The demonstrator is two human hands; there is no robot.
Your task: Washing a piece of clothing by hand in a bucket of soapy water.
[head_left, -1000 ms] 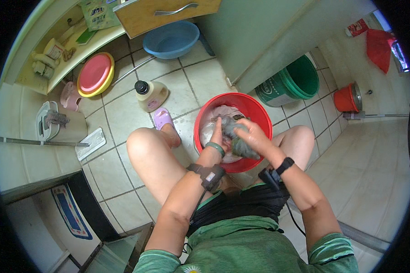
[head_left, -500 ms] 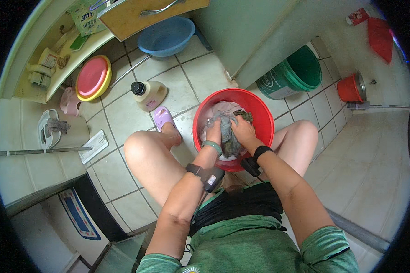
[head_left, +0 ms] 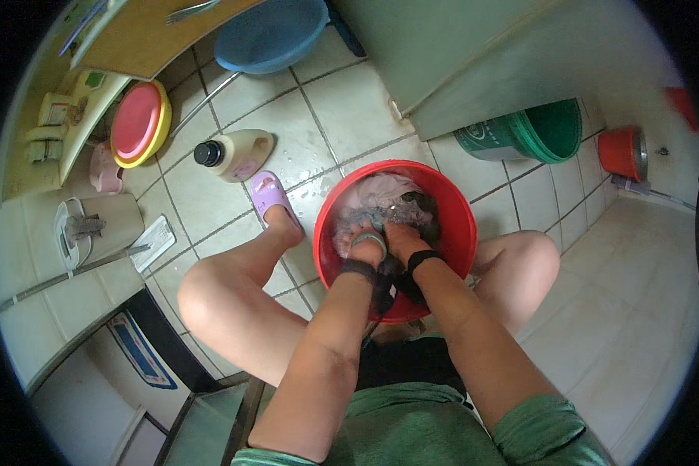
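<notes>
A red bucket stands on the tiles between my knees, with wet laundry and cloudy water inside. My left hand is down in the bucket, closed on a bunched grey cloth at the waterline. Beside it, my right hand grips the same cloth, its fingertips partly hidden by water and fabric. A pale pink cloth lies against the bucket's far wall. Dark fabric shows to the right of my hands. Black bands circle both wrists, and the left one also wears a green bangle.
A beige bottle with a black cap stands left of the bucket, near my foot in a purple clog. Farther off are a blue basin, a green bucket, a small red bucket and a lidded white bin.
Both hands have pushed the grey cloth down into the bucket, where the water now looks stirred. My view has shifted closer to the bucket.
</notes>
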